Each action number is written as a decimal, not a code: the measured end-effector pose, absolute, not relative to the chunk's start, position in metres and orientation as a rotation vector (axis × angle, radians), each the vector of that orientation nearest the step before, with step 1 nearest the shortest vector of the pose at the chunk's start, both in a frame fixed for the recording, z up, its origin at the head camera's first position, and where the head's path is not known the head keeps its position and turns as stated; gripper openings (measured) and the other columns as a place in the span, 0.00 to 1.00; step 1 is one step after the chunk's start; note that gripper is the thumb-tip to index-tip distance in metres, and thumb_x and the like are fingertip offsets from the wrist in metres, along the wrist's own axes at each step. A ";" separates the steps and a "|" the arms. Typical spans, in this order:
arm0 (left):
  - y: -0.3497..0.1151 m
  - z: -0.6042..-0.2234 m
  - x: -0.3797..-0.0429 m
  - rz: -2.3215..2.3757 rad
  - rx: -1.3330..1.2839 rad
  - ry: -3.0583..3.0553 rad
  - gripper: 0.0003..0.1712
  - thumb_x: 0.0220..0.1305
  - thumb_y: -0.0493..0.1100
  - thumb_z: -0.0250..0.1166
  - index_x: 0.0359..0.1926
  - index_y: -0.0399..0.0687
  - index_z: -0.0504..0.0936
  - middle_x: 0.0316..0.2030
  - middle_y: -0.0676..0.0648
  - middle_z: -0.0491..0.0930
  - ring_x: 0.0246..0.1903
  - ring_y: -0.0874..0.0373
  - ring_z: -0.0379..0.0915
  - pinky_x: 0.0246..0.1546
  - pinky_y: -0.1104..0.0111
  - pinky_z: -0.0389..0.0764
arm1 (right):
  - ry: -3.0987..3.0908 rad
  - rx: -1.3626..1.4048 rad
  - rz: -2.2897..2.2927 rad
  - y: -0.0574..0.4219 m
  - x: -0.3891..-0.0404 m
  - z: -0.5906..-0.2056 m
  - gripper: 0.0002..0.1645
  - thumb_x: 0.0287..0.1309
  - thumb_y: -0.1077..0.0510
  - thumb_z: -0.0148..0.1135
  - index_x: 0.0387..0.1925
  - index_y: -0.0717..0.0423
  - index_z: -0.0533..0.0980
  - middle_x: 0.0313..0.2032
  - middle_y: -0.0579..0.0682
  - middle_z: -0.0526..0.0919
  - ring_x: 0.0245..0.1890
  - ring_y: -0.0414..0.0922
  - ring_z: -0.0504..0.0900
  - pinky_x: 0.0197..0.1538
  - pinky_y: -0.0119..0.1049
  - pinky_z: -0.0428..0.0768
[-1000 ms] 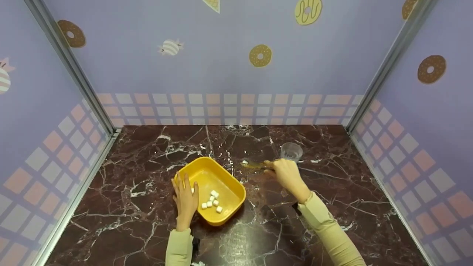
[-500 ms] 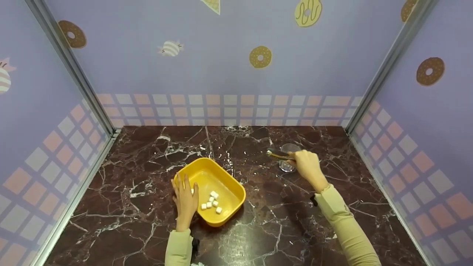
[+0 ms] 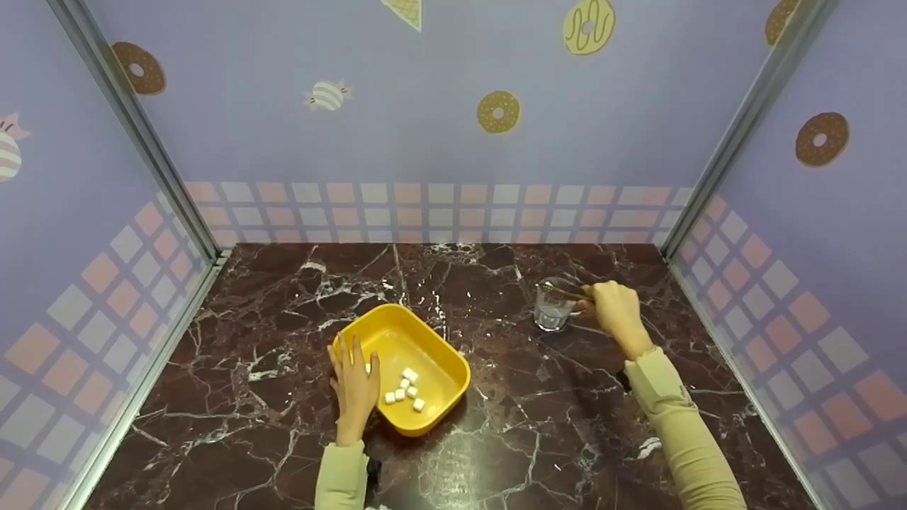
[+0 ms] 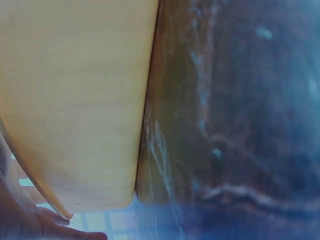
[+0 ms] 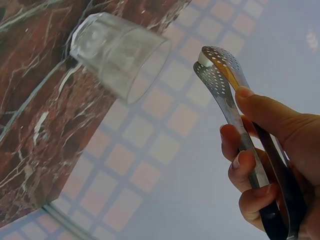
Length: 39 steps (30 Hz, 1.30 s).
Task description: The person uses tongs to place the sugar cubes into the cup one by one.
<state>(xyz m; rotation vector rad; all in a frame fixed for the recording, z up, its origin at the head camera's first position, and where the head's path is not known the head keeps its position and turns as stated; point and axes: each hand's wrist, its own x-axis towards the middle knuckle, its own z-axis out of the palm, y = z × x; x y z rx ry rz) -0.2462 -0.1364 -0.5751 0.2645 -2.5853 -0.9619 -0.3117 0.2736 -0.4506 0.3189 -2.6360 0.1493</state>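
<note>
"Head view, starting at the left: what's that hand doing?"

"The left hand is resting over the rim of the yellow container, its fingers extended rather than clenched. Several white cubes are lying inside."

"Further right?"

"The glass is standing upright on the marbled table; I can't make out what's at its bottom. Metal tongs are crossing its mouth, and the right hand is gripping them."

"How would you be handling this well?"

"I'd be squeezing just enough that nothing is springing out, centring the tips over the mouth, and relaxing the squeeze without knocking the rim."

"What are the wrist views adding?"

"The left one is showing a broad stretch of the container's outer side, but no cubes. The right one is revealing what I can't clearly see from above: a single pale cube sitting pinched between the perforated tips. It's also showing fingers and thumb wrapping the handles, which the head view is partly hiding."
</note>
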 end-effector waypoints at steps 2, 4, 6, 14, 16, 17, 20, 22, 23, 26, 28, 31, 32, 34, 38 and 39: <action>-0.136 -0.576 -0.246 -0.962 0.264 -2.581 0.30 0.65 0.48 0.48 0.65 0.41 0.57 0.68 0.39 0.45 0.67 0.37 0.33 0.49 0.31 0.54 | -2.635 0.302 0.149 0.278 -0.313 -0.451 0.08 0.40 0.56 0.69 0.19 0.57 0.80 0.20 0.61 0.81 0.20 0.60 0.78 0.21 0.53 0.72; -0.136 -0.576 -0.246 -0.960 0.264 -2.580 0.30 0.65 0.48 0.48 0.65 0.41 0.58 0.68 0.38 0.45 0.67 0.37 0.33 0.48 0.30 0.54 | -2.640 0.290 0.157 0.281 -0.314 -0.452 0.07 0.40 0.56 0.68 0.21 0.57 0.81 0.21 0.61 0.82 0.20 0.60 0.79 0.22 0.53 0.72; -0.136 -0.577 -0.246 -0.958 0.268 -2.577 0.30 0.65 0.48 0.49 0.64 0.41 0.58 0.68 0.38 0.45 0.67 0.37 0.34 0.48 0.30 0.55 | -2.650 0.280 0.166 0.284 -0.316 -0.452 0.06 0.41 0.57 0.68 0.23 0.56 0.82 0.22 0.61 0.82 0.21 0.61 0.79 0.22 0.53 0.72; -0.136 -0.577 -0.246 -0.946 0.257 -2.571 0.29 0.65 0.47 0.48 0.64 0.39 0.59 0.68 0.37 0.46 0.67 0.36 0.35 0.48 0.30 0.55 | -2.708 0.247 0.161 0.292 -0.322 -0.457 0.07 0.42 0.57 0.68 0.25 0.57 0.82 0.24 0.61 0.83 0.22 0.61 0.80 0.23 0.53 0.73; -0.136 -0.577 -0.246 -0.941 0.255 -2.571 0.29 0.65 0.47 0.48 0.64 0.39 0.59 0.68 0.37 0.47 0.67 0.36 0.35 0.48 0.30 0.55 | -2.717 0.236 0.156 0.294 -0.323 -0.458 0.08 0.41 0.56 0.68 0.26 0.57 0.82 0.25 0.62 0.83 0.23 0.61 0.80 0.23 0.53 0.73; -0.136 -0.576 -0.246 -0.940 0.255 -2.569 0.29 0.65 0.47 0.49 0.64 0.39 0.59 0.67 0.37 0.47 0.67 0.36 0.35 0.47 0.30 0.55 | -2.719 0.234 0.153 0.294 -0.324 -0.459 0.08 0.41 0.56 0.68 0.26 0.57 0.82 0.25 0.62 0.83 0.23 0.61 0.80 0.23 0.53 0.73; -0.136 -0.577 -0.247 -0.932 0.259 -2.563 0.29 0.64 0.47 0.49 0.63 0.39 0.60 0.67 0.36 0.48 0.67 0.36 0.36 0.47 0.30 0.56 | -2.730 0.229 0.143 0.295 -0.324 -0.461 0.10 0.41 0.55 0.69 0.27 0.57 0.82 0.26 0.62 0.83 0.23 0.61 0.80 0.23 0.53 0.74; -0.136 -0.577 -0.247 -0.928 0.263 -2.554 0.29 0.64 0.47 0.50 0.63 0.39 0.60 0.67 0.37 0.49 0.67 0.36 0.36 0.47 0.31 0.57 | -2.737 0.225 0.141 0.295 -0.325 -0.461 0.10 0.41 0.55 0.69 0.27 0.57 0.82 0.26 0.62 0.83 0.23 0.61 0.80 0.23 0.53 0.73; -0.136 -0.577 -0.248 -0.925 0.262 -2.552 0.29 0.64 0.47 0.50 0.63 0.39 0.61 0.67 0.36 0.49 0.67 0.36 0.36 0.46 0.30 0.57 | -2.740 0.226 0.142 0.295 -0.325 -0.461 0.10 0.41 0.55 0.68 0.27 0.57 0.82 0.26 0.62 0.83 0.23 0.61 0.80 0.22 0.53 0.73; -0.136 -0.577 -0.247 -0.932 0.260 -2.547 0.29 0.64 0.47 0.50 0.63 0.39 0.61 0.67 0.37 0.49 0.67 0.36 0.36 0.47 0.30 0.57 | -2.748 0.222 0.143 0.294 -0.325 -0.461 0.09 0.41 0.55 0.68 0.26 0.57 0.82 0.26 0.62 0.83 0.23 0.61 0.80 0.23 0.54 0.73; -0.136 -0.577 -0.247 -0.940 0.258 -2.553 0.29 0.64 0.47 0.50 0.63 0.39 0.60 0.68 0.37 0.47 0.67 0.36 0.35 0.47 0.31 0.56 | -2.750 0.218 0.145 0.294 -0.325 -0.460 0.09 0.41 0.55 0.68 0.26 0.57 0.82 0.26 0.62 0.83 0.23 0.61 0.80 0.23 0.54 0.73; -0.136 -0.577 -0.246 -0.952 0.254 -2.558 0.29 0.64 0.48 0.49 0.64 0.39 0.59 0.68 0.38 0.46 0.67 0.37 0.34 0.48 0.31 0.56 | -2.749 0.213 0.151 0.294 -0.325 -0.460 0.09 0.41 0.55 0.68 0.25 0.56 0.82 0.25 0.62 0.83 0.23 0.61 0.80 0.23 0.54 0.73; -0.137 -0.577 -0.246 -0.955 0.253 -2.558 0.30 0.64 0.48 0.49 0.64 0.40 0.59 0.68 0.38 0.45 0.67 0.37 0.34 0.48 0.31 0.56 | -2.748 0.212 0.152 0.294 -0.325 -0.460 0.08 0.41 0.55 0.68 0.24 0.56 0.82 0.25 0.61 0.83 0.23 0.61 0.80 0.23 0.54 0.73; -0.137 -0.577 -0.246 -0.960 0.252 -2.558 0.30 0.65 0.48 0.49 0.64 0.40 0.59 0.68 0.39 0.45 0.67 0.37 0.33 0.49 0.31 0.55 | -2.747 0.213 0.151 0.293 -0.325 -0.459 0.08 0.41 0.55 0.68 0.24 0.56 0.82 0.24 0.61 0.83 0.22 0.61 0.79 0.22 0.53 0.73; -0.137 -0.577 -0.246 -0.974 0.251 -2.561 0.30 0.65 0.48 0.48 0.65 0.41 0.58 0.69 0.39 0.43 0.67 0.37 0.32 0.50 0.32 0.55 | -2.743 0.221 0.143 0.292 -0.324 -0.458 0.07 0.41 0.56 0.68 0.23 0.56 0.81 0.24 0.62 0.82 0.22 0.61 0.79 0.21 0.53 0.72; -0.137 -0.577 -0.246 -0.977 0.251 -2.562 0.30 0.65 0.48 0.48 0.65 0.41 0.58 0.69 0.39 0.43 0.67 0.37 0.32 0.50 0.32 0.55 | -2.742 0.222 0.140 0.292 -0.324 -0.458 0.07 0.41 0.56 0.68 0.22 0.57 0.81 0.24 0.62 0.82 0.21 0.61 0.79 0.21 0.53 0.72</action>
